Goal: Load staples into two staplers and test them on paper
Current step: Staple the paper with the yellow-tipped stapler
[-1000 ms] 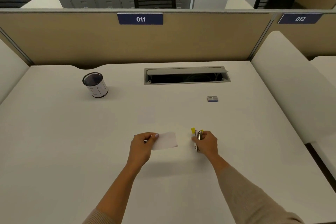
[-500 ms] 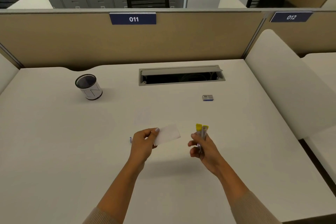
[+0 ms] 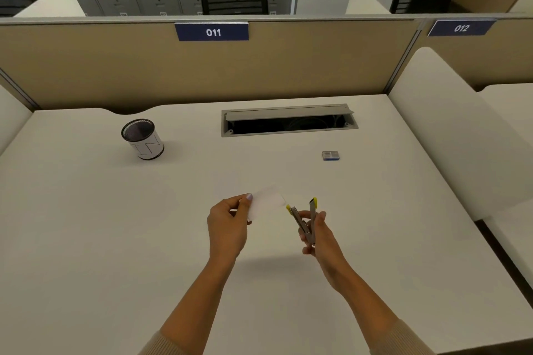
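My left hand (image 3: 229,223) pinches a small white slip of paper (image 3: 266,202) by its left end and holds it above the desk. My right hand (image 3: 315,235) grips a small yellow-and-metal stapler (image 3: 304,217), lifted off the desk, its two jaws spread in a V with the yellow tips pointing up. The paper's right edge almost touches the left jaw tip. A small blue-and-grey staple box (image 3: 330,155) lies on the desk farther back to the right. No second stapler shows.
A black mesh pen cup (image 3: 142,139) with a white wrap stands at the back left. An open grey cable tray (image 3: 288,120) is set into the white desk (image 3: 115,239) near the tan partition. A white side panel (image 3: 450,135) bounds the right.
My right hand has raised the stapler off the desk and its jaws have spread open. My left hand has lifted the paper and brought its edge close to the stapler.
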Tool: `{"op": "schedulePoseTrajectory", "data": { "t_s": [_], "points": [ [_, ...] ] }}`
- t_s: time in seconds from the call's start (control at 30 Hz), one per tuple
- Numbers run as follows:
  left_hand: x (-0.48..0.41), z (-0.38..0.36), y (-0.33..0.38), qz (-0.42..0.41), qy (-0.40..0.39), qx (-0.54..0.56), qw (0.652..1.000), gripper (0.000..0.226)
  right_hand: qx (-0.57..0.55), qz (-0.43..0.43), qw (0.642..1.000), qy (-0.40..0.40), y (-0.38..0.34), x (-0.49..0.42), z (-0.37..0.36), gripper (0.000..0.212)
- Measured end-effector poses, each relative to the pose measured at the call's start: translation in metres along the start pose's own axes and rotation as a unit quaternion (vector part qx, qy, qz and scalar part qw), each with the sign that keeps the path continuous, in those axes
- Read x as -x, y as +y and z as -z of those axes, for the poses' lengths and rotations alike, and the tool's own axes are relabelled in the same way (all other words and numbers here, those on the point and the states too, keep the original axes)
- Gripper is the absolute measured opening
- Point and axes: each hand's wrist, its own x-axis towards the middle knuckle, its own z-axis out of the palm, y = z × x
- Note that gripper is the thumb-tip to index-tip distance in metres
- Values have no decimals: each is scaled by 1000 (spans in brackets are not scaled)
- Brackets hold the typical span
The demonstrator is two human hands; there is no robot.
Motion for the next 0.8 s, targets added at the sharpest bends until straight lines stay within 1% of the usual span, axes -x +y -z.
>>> {"op": "schedulePoseTrajectory", "data": {
  "t_s": [0.1, 0.17, 0.23, 0.33, 0.4, 0.43, 0.53, 0.6, 0.7, 0.8],
  "points": [
    [5, -2, 2, -20, 4, -22, 1000, 15, 21, -6, 1000, 12, -4, 4, -9, 66],
    [8, -4, 4, -30, 10, -29, 999, 12, 6, -14, 1000, 0, -4, 7, -13, 68],
    [9, -4, 6, -37, 22, -26, 999, 16, -73, -35, 996, -34, -4, 10, -16, 71],
    [8, -2, 12, -48, 43, 2, 998, 21, -212, -50, 970, -108, -4, 14, -13, 73],
    [7, 0, 16, -38, 50, 27, 998, 22, -266, -52, 951, -149, -6, 16, -9, 72],
    [6, 1, 18, -28, 49, 43, 997, 23, -276, -49, 946, -164, -7, 17, -8, 70],
    [6, 3, 19, -14, 40, 62, 997, 25, -264, -31, 946, -182, -13, 20, -8, 58],
    [8, 4, 19, -24, 45, 55, 997, 20, -242, -21, 951, -192, -16, 23, -10, 54],
    [13, 8, 17, -80, 55, 17, 995, 12, -200, -12, 961, -189, -16, 25, -12, 61],
    [15, 12, 14, -157, 38, -43, 986, 16, -175, -14, 969, -175, -14, 24, -13, 68]
  ]
}}
